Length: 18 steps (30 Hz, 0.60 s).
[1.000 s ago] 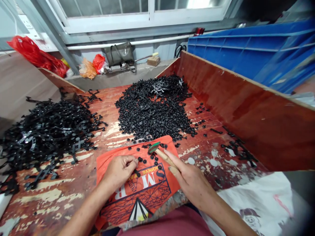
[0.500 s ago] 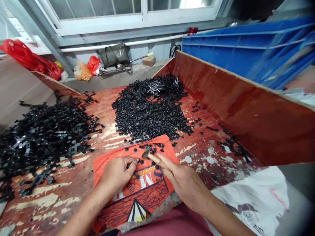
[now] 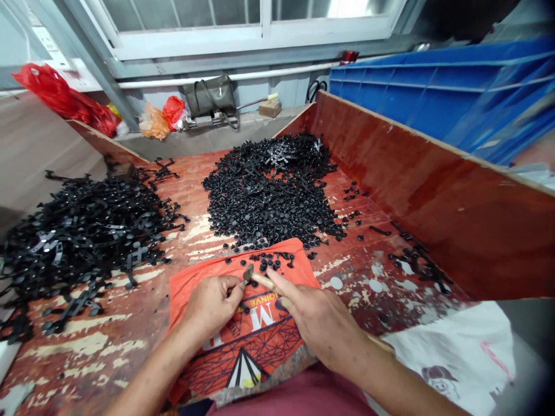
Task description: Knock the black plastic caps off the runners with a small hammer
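My right hand is wrapped round the wooden handle of a small hammer, index finger stretched along it. The hammer's head sits right at the fingertips of my left hand. Those fingers are pinched on a small black part, mostly covered by them and the hammer head. Under both hands lies an orange printed cloth. Several small black round-headed pieces are scattered on it, close past the hammer.
A big heap of black pieces lies beyond the cloth. To the left is a pile of black linked strips. A red-brown board walls the right side, with a blue crate behind it. White sacking lies at lower right.
The hammer head has come down and left to my left fingertips. My left hand keeps its pinch, and the whole view has shifted slightly.
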Motion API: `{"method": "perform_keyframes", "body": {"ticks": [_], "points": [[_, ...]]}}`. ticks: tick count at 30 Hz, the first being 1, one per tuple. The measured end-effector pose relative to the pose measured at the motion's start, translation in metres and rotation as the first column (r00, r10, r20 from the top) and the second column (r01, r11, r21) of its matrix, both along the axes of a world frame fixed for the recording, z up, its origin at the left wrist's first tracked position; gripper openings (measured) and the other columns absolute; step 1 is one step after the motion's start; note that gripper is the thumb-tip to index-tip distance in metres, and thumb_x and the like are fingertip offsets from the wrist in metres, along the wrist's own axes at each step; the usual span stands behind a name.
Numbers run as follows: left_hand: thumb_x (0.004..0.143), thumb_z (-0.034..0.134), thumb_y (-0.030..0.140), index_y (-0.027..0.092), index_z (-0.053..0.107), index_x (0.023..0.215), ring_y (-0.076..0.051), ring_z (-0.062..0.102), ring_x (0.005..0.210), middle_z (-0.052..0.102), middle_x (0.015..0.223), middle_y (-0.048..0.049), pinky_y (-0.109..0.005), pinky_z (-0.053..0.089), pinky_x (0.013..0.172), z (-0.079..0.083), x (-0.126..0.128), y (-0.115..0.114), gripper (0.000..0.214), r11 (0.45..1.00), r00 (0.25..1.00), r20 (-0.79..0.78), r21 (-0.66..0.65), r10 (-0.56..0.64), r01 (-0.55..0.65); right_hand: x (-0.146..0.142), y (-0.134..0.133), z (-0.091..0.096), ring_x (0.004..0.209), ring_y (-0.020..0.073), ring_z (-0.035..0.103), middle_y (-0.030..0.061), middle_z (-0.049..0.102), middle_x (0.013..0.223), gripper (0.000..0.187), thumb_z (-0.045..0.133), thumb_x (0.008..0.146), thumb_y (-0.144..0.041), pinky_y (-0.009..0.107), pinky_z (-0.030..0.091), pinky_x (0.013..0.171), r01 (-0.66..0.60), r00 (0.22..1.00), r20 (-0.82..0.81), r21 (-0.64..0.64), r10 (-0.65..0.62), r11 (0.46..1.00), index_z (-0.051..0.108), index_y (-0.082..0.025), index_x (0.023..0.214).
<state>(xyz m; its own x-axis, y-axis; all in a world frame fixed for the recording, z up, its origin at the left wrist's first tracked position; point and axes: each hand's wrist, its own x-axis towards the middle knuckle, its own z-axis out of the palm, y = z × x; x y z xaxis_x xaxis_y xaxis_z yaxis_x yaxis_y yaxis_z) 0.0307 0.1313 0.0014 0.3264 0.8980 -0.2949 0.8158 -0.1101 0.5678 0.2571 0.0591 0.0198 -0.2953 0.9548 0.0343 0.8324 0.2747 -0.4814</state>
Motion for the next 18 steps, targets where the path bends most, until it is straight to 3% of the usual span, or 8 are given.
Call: {"method": "perform_keyframes", "body": {"ticks": [3, 7, 10, 13, 15, 18], "points": [[0.089, 0.044, 0.039, 0.020, 0.041, 0.057, -0.012, 0.037, 0.047, 0.037, 0.049, 0.0041, -0.028, 0.017, 0.054, 0.001, 0.000, -0.001, 0.038, 1.000, 1.000, 0.024, 0.003, 0.005, -0.005, -0.001, 0.001, -0.001, 0.082, 0.0204, 0.071, 0.0040, 0.076, 0.096, 0.058, 0.040, 0.101, -0.020, 0.030, 0.055, 0.072, 0.020, 0.999, -0.029, 0.010, -0.020, 1.000, 0.029, -0.034, 0.156], [0.088, 0.045, 0.038, 0.021, 0.040, 0.055, -0.012, 0.036, 0.047, 0.037, 0.048, 0.0040, -0.028, 0.017, 0.054, 0.002, 0.002, -0.001, 0.037, 1.000, 1.000, 0.024, 0.006, 0.014, -0.014, -0.003, 0.005, -0.001, 0.075, 0.0229, 0.073, 0.0038, 0.077, 0.089, 0.056, 0.043, 0.101, -0.022, 0.032, 0.055, 0.065, 0.033, 0.998, 0.053, -0.061, -0.030, 0.998, 0.033, -0.032, 0.155], [0.087, 0.046, 0.038, 0.021, 0.040, 0.054, -0.012, 0.035, 0.046, 0.036, 0.047, 0.0043, -0.028, 0.017, 0.054, 0.003, 0.002, 0.000, 0.038, 1.000, 0.999, 0.030, -0.016, 0.025, -0.025, 0.001, 0.009, 0.013, 0.088, 0.0206, 0.073, 0.0011, 0.076, 0.113, 0.056, 0.038, 0.103, -0.022, 0.032, 0.056, 0.075, 0.024, 0.996, -0.079, -0.077, -0.030, 0.997, 0.027, -0.038, 0.156], [0.086, 0.047, 0.037, 0.021, 0.041, 0.053, -0.012, 0.034, 0.046, 0.035, 0.047, 0.0048, -0.027, 0.019, 0.053, 0.001, 0.000, 0.002, 0.037, 0.999, 0.996, 0.079, -0.044, 0.029, -0.026, 0.007, 0.011, 0.031, 0.104, 0.0167, 0.070, -0.0048, 0.056, 0.144, 0.058, 0.033, 0.105, -0.019, 0.031, 0.053, 0.089, 0.017, 0.978, -0.206, -0.030, -0.023, 0.999, 0.020, -0.045, 0.155], [0.084, 0.050, 0.037, 0.020, 0.044, 0.052, -0.012, 0.034, 0.047, 0.036, 0.047, 0.0050, -0.026, 0.021, 0.053, -0.003, -0.002, 0.004, 0.036, 0.997, 0.992, 0.118, -0.075, 0.044, -0.035, 0.012, 0.010, 0.037, 0.102, 0.0165, 0.070, -0.0064, 0.051, 0.149, 0.059, 0.032, 0.105, -0.018, 0.032, 0.054, 0.089, 0.023, 0.980, -0.196, -0.015, -0.025, 1.000, 0.021, -0.048, 0.154], [0.081, 0.053, 0.039, 0.020, 0.051, 0.052, -0.012, 0.037, 0.048, 0.041, 0.046, 0.0045, -0.025, 0.025, 0.054, -0.006, -0.006, 0.008, 0.035, 0.985, 0.976, 0.195, -0.156, 0.098, -0.068, 0.015, 0.008, 0.033, 0.098, 0.0180, 0.072, -0.0060, 0.058, 0.142, 0.056, 0.033, 0.105, -0.021, 0.035, 0.056, 0.088, 0.050, 0.982, -0.178, -0.060, -0.060, 0.997, 0.026, -0.048, 0.153]]}}
